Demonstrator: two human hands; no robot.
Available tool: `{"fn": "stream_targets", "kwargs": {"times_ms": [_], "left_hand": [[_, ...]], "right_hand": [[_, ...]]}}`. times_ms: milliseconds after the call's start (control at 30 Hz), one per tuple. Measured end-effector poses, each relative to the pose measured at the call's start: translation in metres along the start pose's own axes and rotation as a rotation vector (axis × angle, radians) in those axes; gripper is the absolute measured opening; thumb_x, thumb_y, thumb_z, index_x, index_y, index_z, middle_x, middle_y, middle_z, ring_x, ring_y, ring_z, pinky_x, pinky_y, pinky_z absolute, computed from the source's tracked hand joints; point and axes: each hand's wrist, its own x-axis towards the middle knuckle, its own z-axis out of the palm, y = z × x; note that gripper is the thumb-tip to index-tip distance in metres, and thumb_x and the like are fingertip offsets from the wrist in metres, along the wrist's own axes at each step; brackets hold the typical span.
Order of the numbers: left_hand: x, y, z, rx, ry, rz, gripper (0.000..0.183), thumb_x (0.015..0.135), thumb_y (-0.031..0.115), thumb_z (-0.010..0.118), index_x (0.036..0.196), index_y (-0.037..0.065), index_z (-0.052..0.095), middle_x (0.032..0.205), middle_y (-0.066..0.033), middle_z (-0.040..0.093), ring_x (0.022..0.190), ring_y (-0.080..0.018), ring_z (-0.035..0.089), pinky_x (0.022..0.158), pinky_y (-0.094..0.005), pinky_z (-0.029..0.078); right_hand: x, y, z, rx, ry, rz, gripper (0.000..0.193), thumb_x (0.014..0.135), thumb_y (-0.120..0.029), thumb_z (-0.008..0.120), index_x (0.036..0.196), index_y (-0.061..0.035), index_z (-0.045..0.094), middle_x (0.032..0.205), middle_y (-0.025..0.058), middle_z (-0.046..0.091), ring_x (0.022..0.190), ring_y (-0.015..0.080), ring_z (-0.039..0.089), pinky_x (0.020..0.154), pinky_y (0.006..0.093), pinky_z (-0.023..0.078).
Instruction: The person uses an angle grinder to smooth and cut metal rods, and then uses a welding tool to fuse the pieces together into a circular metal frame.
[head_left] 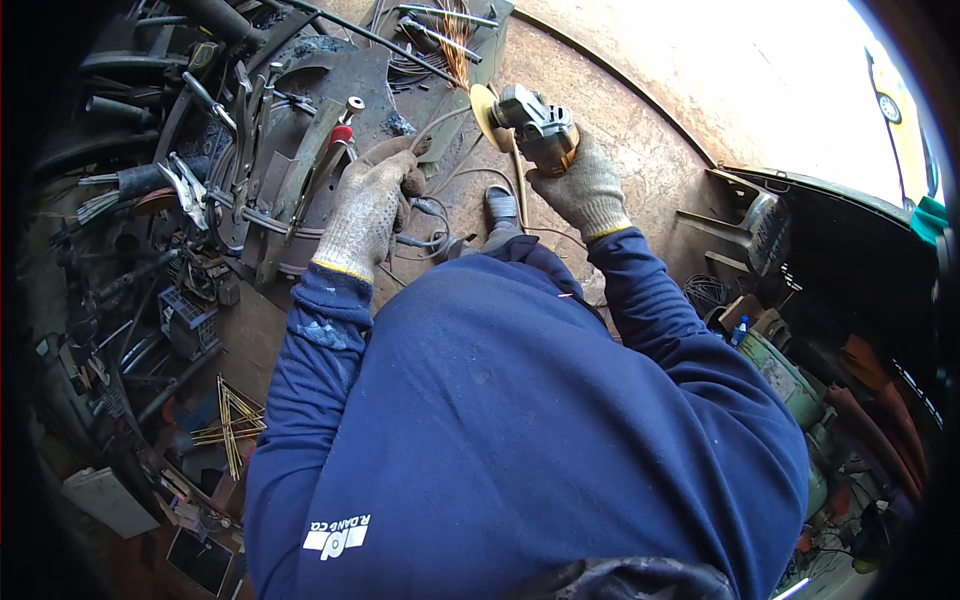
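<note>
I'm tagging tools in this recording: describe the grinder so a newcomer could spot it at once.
From the navy sweatshirt filling the lower middle, follow the sleeve on the right up to the gloved right hand. It grips the grinder, whose yellowish disc throws orange sparks, unlike any other tool in view.

"What's ahead of the left hand?"
"A dark grey metal counter. Beyond the hand, two slim silver metal tubes lie at its far end; to the hand's left, silver steel locking pliers sit at its edge."
"And around the right hand?"
"The brown, stained floor. A thin tan cable crosses it just left of that hand; a round dark wire coil lies to the right, nearer the body."
</note>
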Motion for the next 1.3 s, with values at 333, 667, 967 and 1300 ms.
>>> {"fn": "stream_targets", "kwargs": {"times_ms": [333,667,967,1300], "left_hand": [[0.005,-0.008,-0.006,0.005,-0.029,0.01,0.03,0.095,0.02,0.061,0.119,0.004,0.067,0.073,-0.0014,0.065,0.047,-0.0062,0.052,0.042,-0.0217,0.039],[0.002,-0.004,-0.008,0.02,-0.004,0.006,0.03,0.096,0.019,0.06,0.121,0.004,0.068,0.074,-0.001,0.065,0.05,-0.0057,0.053,0.045,-0.0211,0.04],[0.004,-0.006,-0.01,0.042,-0.034,0.009,0.028,0.095,0.02,0.061,0.117,0.004,0.069,0.073,-0.0007,0.065,0.048,-0.0056,0.052,0.044,-0.0213,0.039],[0.006,-0.007,-0.015,0.031,-0.061,-0.009,0.03,0.095,0.019,0.061,0.12,0.003,0.067,0.073,-0.0006,0.064,0.047,-0.0045,0.05,0.042,-0.0206,0.038]], "right_hand": [[0.0,-0.004,-0.002,-0.089,-0.005,0.012,0.079,0.064,-0.035,0.084,0.129,-0.0021,0.055,0.108,0.0231,0.069,0.099,0.0384,0.069,0.085,0.0454,0.057],[-0.001,-0.013,-0.004,-0.132,-0.054,0.065,0.082,0.068,-0.027,0.085,0.135,0.0013,0.047,0.111,0.0191,0.07,0.102,0.0306,0.07,0.089,0.0389,0.055],[-0.001,0.002,0.001,-0.068,-0.035,0.031,0.083,0.064,-0.035,0.084,0.132,0.0005,0.052,0.109,0.0223,0.069,0.1,0.0371,0.07,0.087,0.0436,0.056],[-0.004,-0.012,-0.005,-0.125,-0.037,0.052,0.084,0.065,-0.036,0.084,0.134,0.0,0.051,0.11,0.0237,0.069,0.101,0.0383,0.069,0.087,0.0445,0.056]]}}
